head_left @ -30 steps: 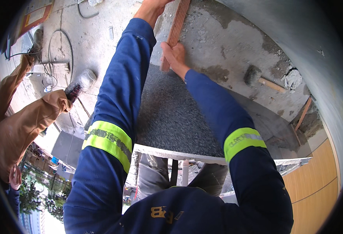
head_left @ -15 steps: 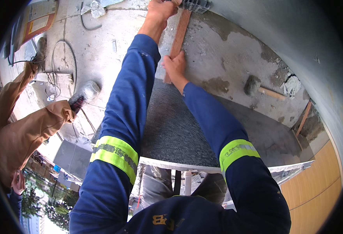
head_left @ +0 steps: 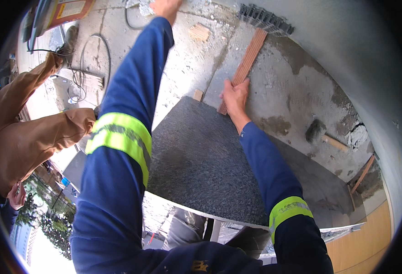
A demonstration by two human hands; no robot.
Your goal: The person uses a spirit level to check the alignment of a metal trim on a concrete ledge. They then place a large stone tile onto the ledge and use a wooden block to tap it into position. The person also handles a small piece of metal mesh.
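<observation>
My right hand (head_left: 236, 98) is closed around the near end of a reddish-brown wooden strip (head_left: 252, 55). The strip runs away from me, its far end at a dark grey ridged plastic piece (head_left: 264, 20) by the wall. My left hand (head_left: 166, 8) reaches to the far edge of the view, apart from the strip; its fingers are blurred and partly cut off. Between my arms lies a dark, rough-faced stone slab (head_left: 201, 160) with a pale front edge. The strip's near end is just beyond the slab's far edge.
A dark-headed mallet (head_left: 316, 131) with a wooden handle lies at right on the dusty concrete floor (head_left: 278, 91). Small wood pieces (head_left: 199, 32) and a looped cable (head_left: 108, 59) lie left. A person in brown trousers (head_left: 41, 141) stands at far left. A grey wall (head_left: 365, 59) rises right.
My left hand has left the far end of the strip and the ridged plastic piece, moving left. My right hand still holds the strip. The whole view has shifted.
</observation>
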